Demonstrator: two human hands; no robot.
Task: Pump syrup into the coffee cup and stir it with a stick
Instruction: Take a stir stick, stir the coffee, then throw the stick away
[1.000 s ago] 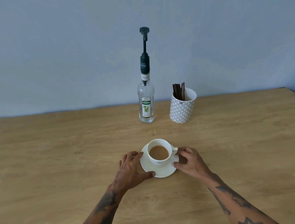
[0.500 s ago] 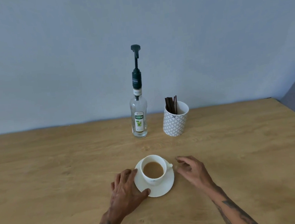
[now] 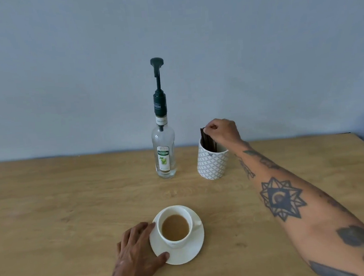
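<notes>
Head view: my right hand (image 3: 220, 131) pinches the stir sticks (image 3: 207, 141) at their tops in the patterned cup (image 3: 212, 165); they look thin and light, so I'd pull one straight up. Left hand (image 3: 138, 251), fingers spread, steadies the saucer (image 3: 187, 255) under the full, fragile coffee cup (image 3: 175, 226). The tall syrup bottle (image 3: 164, 152) just beside could tip.

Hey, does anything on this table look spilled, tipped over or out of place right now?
Nothing stands out. The syrup bottle and patterned cup stand upright, the coffee cup sits on its saucer, and no spill shows on the table.
</notes>
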